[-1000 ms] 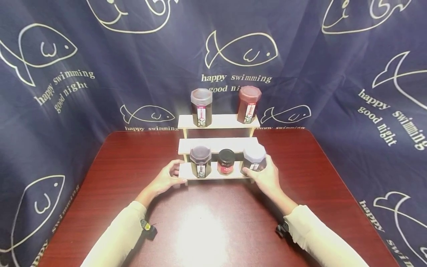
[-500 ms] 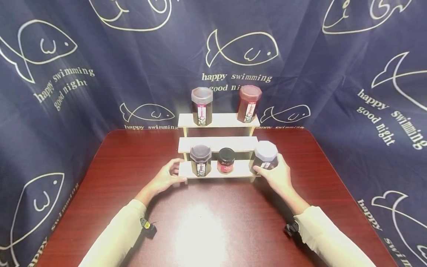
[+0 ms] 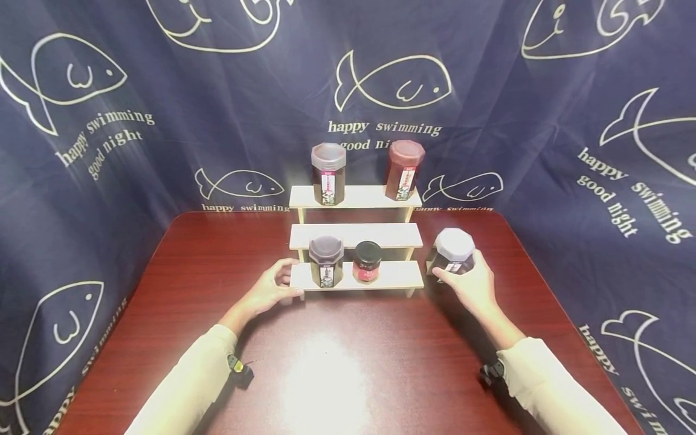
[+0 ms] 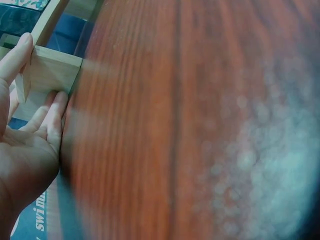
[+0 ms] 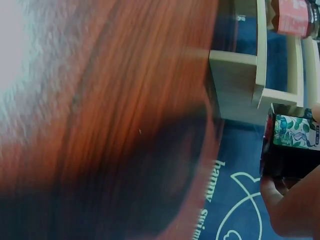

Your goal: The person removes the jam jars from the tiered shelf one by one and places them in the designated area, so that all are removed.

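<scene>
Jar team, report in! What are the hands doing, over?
Right hand holding pale-lidded jar, just right of wooden rack. Left hand holding rack's left end. Closest obstacle: rack.

Bright head cam, white glare on tbl (image 3: pixel 391 350), wrist cams dimmer, blurry, R shadowed

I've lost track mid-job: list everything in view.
table: 1, reddish brown, foreground
rack: 1, pale wood, on table
clear-lidded jar: 1, dark, rack top, left
red jar: 1, red, rack top, right
purple-lidded jar: 1, dark, rack bottom, left
small jar: 1, red, black lid, rack bottom, near middle
white-lidded jar: 1, dark, right of rack
curtain: count unclear, dark blue, behind and at sides
sleeves: 2, cream, lower left and right
wrist cameras: 2, black, beside sleeves
left hand: 1, gripping rack's bottom left
right hand: 1, holding white-lidded jar
</scene>
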A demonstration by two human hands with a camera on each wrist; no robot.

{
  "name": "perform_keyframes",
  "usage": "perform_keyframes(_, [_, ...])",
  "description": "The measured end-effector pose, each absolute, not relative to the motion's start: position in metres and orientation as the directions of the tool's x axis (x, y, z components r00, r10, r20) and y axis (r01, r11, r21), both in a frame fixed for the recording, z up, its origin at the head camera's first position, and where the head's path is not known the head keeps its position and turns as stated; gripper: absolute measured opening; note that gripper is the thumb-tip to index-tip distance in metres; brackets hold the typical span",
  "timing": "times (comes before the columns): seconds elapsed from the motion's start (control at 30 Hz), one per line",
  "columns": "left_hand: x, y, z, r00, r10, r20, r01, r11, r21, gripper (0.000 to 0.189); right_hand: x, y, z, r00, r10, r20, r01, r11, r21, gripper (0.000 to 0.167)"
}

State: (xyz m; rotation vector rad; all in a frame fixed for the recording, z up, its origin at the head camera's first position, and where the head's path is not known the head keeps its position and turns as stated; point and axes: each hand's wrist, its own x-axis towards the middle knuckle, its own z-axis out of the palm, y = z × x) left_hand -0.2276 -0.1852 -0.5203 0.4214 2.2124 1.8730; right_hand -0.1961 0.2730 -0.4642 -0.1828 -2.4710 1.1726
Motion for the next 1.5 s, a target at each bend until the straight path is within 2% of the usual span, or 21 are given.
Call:
perform_keyframes(0.3, [-0.230, -0.186, -0.521, -0.939, 0.343, 0.014, 0.074, 0.162, 0.984, 0.076, -0.222, 0.281, -0.468, -0.924, 0.271, 0.269, -0.039, 0.634, -0.772, 0.076])
perform_keyframes(0.87, [-0.231, -0.185, -0.522, -0.939, 0.345, 0.011, 0.072, 0.165, 0.984, 0.076, -0.288, 0.285, -0.494, -0.955, 0.232, 0.183, -0.045, 0.500, -0.865, 0.081])
perform_keyframes(1.03, [-0.230, -0.182, -0.520, -0.938, 0.348, 0.008, 0.073, 0.173, 0.982, 0.077, -0.295, 0.286, -0.499, -0.961, 0.226, 0.157, -0.023, 0.502, -0.864, 0.083])
perform_keyframes(1.27, [-0.213, -0.177, -0.491, -0.932, 0.362, 0.024, 0.086, 0.155, 0.984, 0.072, -0.298, 0.286, -0.503, -0.969, 0.215, 0.126, 0.000, 0.507, -0.862, 0.084])
perform_keyframes(1.5, [-0.226, -0.184, -0.515, -0.937, 0.348, 0.013, 0.074, 0.163, 0.984, 0.076, -0.302, 0.283, -0.504, -0.974, 0.201, 0.104, 0.015, 0.514, -0.858, 0.086])
